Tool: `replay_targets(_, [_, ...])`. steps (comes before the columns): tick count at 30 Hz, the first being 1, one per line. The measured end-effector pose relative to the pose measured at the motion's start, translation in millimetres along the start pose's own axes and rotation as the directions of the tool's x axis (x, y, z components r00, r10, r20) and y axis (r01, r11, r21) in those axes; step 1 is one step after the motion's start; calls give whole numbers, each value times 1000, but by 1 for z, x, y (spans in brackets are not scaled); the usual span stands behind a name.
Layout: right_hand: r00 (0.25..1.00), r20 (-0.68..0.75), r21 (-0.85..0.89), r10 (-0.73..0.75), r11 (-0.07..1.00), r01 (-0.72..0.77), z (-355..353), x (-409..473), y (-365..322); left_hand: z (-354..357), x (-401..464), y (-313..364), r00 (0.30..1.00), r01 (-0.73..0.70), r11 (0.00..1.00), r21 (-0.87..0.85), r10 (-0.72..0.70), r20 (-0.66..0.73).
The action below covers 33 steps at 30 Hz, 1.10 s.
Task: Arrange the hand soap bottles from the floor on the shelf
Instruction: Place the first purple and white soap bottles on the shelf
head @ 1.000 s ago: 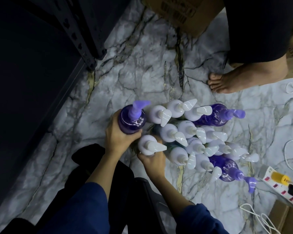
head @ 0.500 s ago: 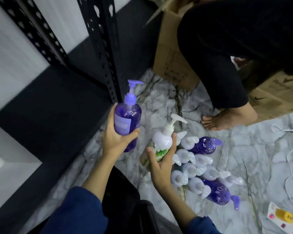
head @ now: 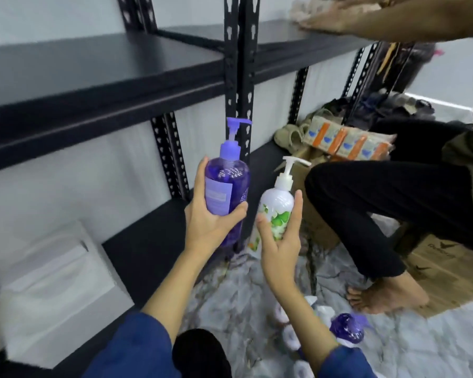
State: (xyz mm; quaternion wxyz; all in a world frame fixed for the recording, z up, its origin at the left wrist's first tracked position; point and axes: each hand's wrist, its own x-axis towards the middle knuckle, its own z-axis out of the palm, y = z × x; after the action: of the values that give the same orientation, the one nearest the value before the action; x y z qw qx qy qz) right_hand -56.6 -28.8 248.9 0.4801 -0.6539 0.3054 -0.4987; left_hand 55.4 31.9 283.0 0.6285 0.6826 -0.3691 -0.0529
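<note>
I am viewing the left hand (head: 208,225) gripping an upright purple soap bottle (head: 227,184) and the right hand (head: 280,249) gripping an upright white soap bottle (head: 275,211), the two held side by side in front of the black shelf (head: 99,75). More bottles (head: 336,328) are standing on the marble floor (head: 230,290) below. A second person's bare foot (head: 388,296) is resting near a cardboard box (head: 448,271), and white boxes (head: 55,279) are occupying the lower shelf at left.

Blue sleeves (head: 137,347), dark trousers (head: 200,353).
</note>
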Motion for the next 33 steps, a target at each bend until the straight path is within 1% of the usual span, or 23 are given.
replay_targets(4, [993, 21, 75, -114, 991, 112, 17, 26, -53, -31, 15, 48, 992, -107, 994, 38, 109, -68])
replay_targets(8, [972, 46, 157, -228, 963, 219, 37, 53, -110, -68, 29, 96, 963, -214, 974, 76, 223, -153])
replay_targets(12, [931, 55, 243, -362, 909, 339, 65, 80, -165, -110, 45, 140, 900, -302, 933, 194, 346, -264])
replay_targets(16, [880, 103, 302, -465, 857, 418, 101, 106, -219, -153, 69, 173, 837, -333, 896, 293, 424, -346])
replay_targets(20, [829, 166, 289, -534, 830, 476, 147, 130, -255, -195, 100, 186, 798, -324, 890, 321, 439, -412])
replay_targets(23, [818, 214, 272, -535, 836, 476, 187, 149, -264, -220, 124, 187, 780, -298, 888, 352, 438, -446])
replay_targets(26, [801, 267, 260, -536, 840, 476, 226, 167, -261, -238, 148, 180, 762, -260, 887, 382, 432, -482])
replay_targets(30, [757, 370, 247, -538, 843, 478, 269, 190, -246, -250, 177, 164, 733, -212, 909, 358, 390, -557])
replay_targets(33, [757, 408, 239, -511, 860, 451, 298, 210, -234, -257, 195, 147, 718, -185, 922, 340, 363, -594])
